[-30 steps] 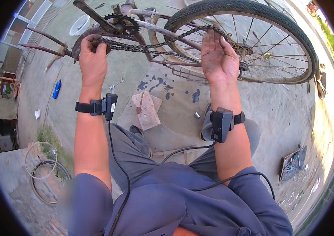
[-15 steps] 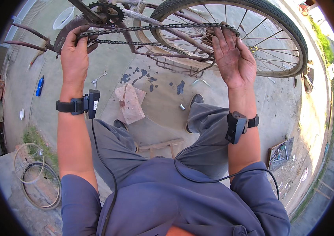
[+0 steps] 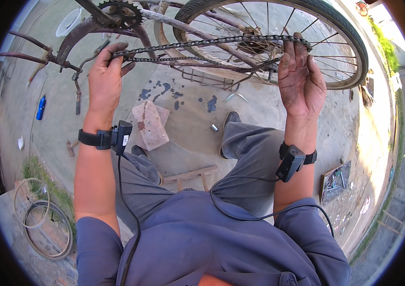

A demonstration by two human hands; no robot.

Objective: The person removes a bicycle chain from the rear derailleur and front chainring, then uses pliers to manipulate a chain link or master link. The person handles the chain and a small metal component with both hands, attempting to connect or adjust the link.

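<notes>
A dark bicycle chain (image 3: 197, 43) is stretched as a long loop between my two hands. Its left end is pinched in the fingers of my left hand (image 3: 106, 83). Palm up, my right hand (image 3: 302, 83) has its fingers extended, and the chain's right end bends round the fingertips. Behind the chain stands a worn bicycle frame (image 3: 164, 18) with its toothed chainring (image 3: 133, 16) at the upper left. The spoked wheel's tyre (image 3: 355, 45) is at the upper right, with the hub sprocket (image 3: 252, 45) partly behind the chain. The chain hangs apart from the chainring.
A stone slab (image 3: 150, 126) and a small metal cylinder (image 3: 214, 127) lie on the concrete near my feet. To the left are a blue bottle (image 3: 41, 107), a hammer (image 3: 71, 148) and loose wheels (image 3: 47, 224). A tool tray (image 3: 336, 183) lies right, a white basin (image 3: 69, 23) far left.
Both hands have moved right and slightly nearer with the chain, uncovering the hub sprocket. The view has shifted, and the handlebar and hammer now show beside my left arm.
</notes>
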